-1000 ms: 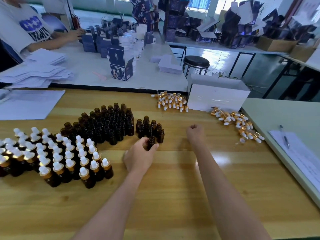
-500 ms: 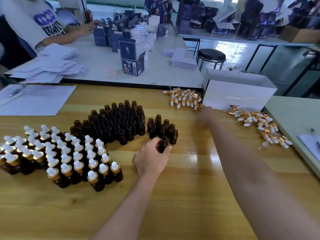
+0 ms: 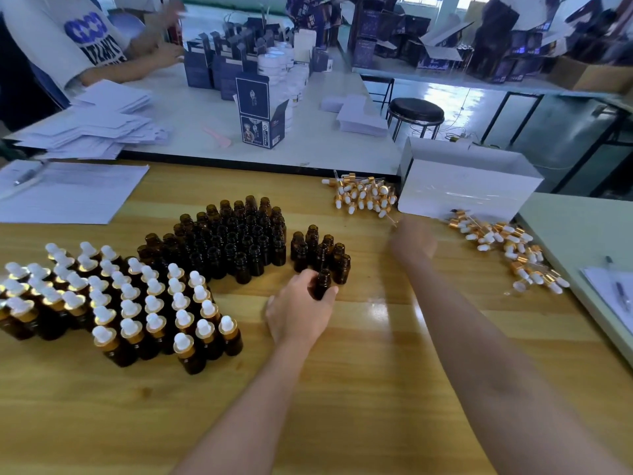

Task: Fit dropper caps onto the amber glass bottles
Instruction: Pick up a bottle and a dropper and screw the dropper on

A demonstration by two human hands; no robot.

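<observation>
My left hand (image 3: 301, 311) grips one open bottle (image 3: 322, 285) upright on the wooden table (image 3: 342, 389), with capped bottles (image 3: 137, 303) to its left and uncapped bottles (image 3: 236, 241) behind. My right hand (image 3: 412, 240) is blurred beside the caps (image 3: 364, 195); I cannot tell its grip. Beyond stand a white box (image 3: 469, 197) and blue cartons (image 3: 260, 111), their lettering unreadable.

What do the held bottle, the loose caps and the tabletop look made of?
The bottle: dark amber glass, faint sheen. The caps: shiny gold collars, likely metal or metallised plastic; matte white bulbs, probably rubber. The tabletop: varnished wood or laminate, grain lines and glare.
</observation>
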